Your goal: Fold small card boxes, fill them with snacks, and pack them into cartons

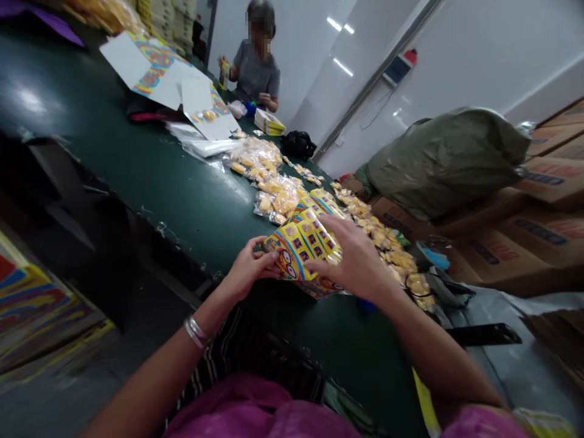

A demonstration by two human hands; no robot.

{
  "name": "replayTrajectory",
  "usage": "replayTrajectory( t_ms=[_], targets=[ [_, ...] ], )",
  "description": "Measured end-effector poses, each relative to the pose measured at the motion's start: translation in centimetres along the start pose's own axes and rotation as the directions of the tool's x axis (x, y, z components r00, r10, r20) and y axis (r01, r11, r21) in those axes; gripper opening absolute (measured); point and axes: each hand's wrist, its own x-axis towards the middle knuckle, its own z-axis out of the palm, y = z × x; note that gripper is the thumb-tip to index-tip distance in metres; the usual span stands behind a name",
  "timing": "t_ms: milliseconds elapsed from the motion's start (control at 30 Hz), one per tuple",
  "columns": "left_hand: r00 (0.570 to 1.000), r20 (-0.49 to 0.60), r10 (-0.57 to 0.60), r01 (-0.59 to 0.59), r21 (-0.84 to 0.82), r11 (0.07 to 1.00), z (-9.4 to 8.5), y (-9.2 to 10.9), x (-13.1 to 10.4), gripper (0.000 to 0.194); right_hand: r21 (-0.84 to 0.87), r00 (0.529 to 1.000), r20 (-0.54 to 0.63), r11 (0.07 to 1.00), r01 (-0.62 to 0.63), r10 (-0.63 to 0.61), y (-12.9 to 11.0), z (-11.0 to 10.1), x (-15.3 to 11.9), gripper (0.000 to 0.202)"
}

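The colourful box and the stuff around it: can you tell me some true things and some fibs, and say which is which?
1. Both the left hand and the right hand are touching the colourful box. True.
2. The silvery bracelets are on the right wrist. False: these bracelets are on the left wrist.
3. Yellow pieces in clear wrappers lie on the table. True.
4. The table is bright red. False: the table is dark green.
5. Another person in a grey top is farther along the table. True.
6. The big sack is pink. False: the sack is greyish green.
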Motion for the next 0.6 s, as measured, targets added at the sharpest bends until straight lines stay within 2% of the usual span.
replayTrajectory(
  t_ms=[100, 167, 200, 267, 333, 367, 400, 467, 533, 600],
  targets=[
    [0.996, 0.008, 0.087, -0.087, 0.076, 0.993, 0.2, -0.3, -0.9, 0.091, -0.086, 0.997, 0.039, 0.994, 0.066, -0.063, -1.1, 2.2, -2.3, 0.098],
    [0.983, 0.037, 0.179, -0.183, 0.272, 0.945, -0.1, -0.3, -1.3, 0.097, -0.076, 0.994, 0.026, 0.991, 0.109, -0.108, -0.4, 3.2, -2.7, 0.1],
    [0.97, 0.047, 0.237, -0.235, 0.419, 0.877, -0.3, -0.2, -1.4, 0.094, -0.054, 0.991, 0.019, 0.989, 0.136, -0.135, 0.1, 3.5, -2.6, 0.097],
    [0.923, 0.071, 0.379, -0.318, 0.695, 0.645, -0.8, 0.4, -1.1, 0.079, 0.003, 0.983, -0.006, 0.983, 0.183, -0.183, 1.1, 3.5, -2.3, 0.085],
    [0.856, 0.129, 0.5, -0.383, 0.808, 0.448, -1.1, 1.4, -0.4, 0.074, 0.067, 0.977, -0.03, 0.975, 0.214, -0.213, 2.0, 3.3, -2.1, 0.073],
    [0.835, 0.173, 0.523, -0.427, 0.802, 0.417, -1.1, 1.9, 0.1, 0.079, 0.1, 0.974, -0.035, 0.969, 0.227, -0.224, 2.4, 3.1, -2.1, 0.069],
    [0.835, 0.215, 0.506, -0.464, 0.769, 0.439, -1.0, 2.4, 0.6, 0.087, 0.132, 0.971, -0.036, 0.962, 0.239, -0.236, 2.8, 2.9, -2.1, 0.067],
    [0.887, 0.274, 0.372, -0.452, 0.684, 0.573, -0.5, 3.0, 1.4, 0.097, 0.198, 0.965, -0.018, 0.945, 0.26, -0.262, 3.6, 2.3, -2.3, 0.07],
    [0.937, 0.261, 0.233, -0.349, 0.662, 0.664, 0.0, 3.2, 2.0, 0.086, 0.279, 0.966, -0.029, 0.926, 0.255, -0.257, 4.8, 1.5, -2.5, 0.075],
    [0.956, 0.205, 0.21, -0.294, 0.691, 0.661, 0.1, 3.1, 2.4, 0.069, 0.366, 0.98, -0.147, 0.913, 0.177, -0.131, 6.5, 0.5, -2.6, 0.069]
  ],
)
